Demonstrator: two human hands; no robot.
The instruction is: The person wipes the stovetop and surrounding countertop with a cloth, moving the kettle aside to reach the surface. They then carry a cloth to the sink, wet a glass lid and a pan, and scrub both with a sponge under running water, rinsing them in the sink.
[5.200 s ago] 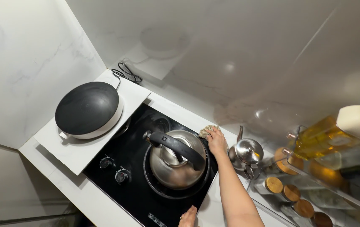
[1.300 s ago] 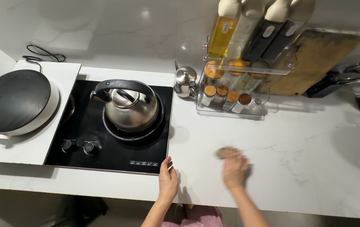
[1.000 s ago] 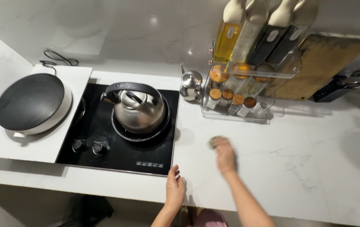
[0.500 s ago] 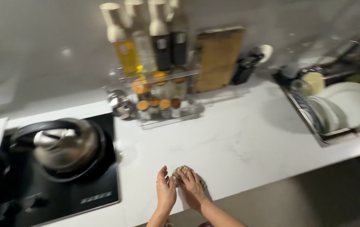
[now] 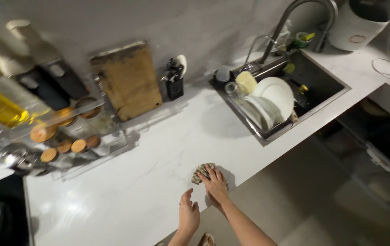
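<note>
A cloth (image 5: 201, 171) is pressed flat on the counter (image 5: 158, 150) by the right hand (image 5: 214, 184); the left hand (image 5: 188, 214) is open at the edge, as if for support.

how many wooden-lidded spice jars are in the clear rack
3 small wooden-lidded jars show clearly on the clear rack's lower shelf: left, middle, right. Larger amber lids sit above; more jars may be hidden by blur.

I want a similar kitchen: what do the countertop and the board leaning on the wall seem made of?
Countertop: probably polished marble or look-alike stone, white with faint grey veins and glossy reflections. Board: apparently wood, brown, matte, with darker worn patches.
</note>
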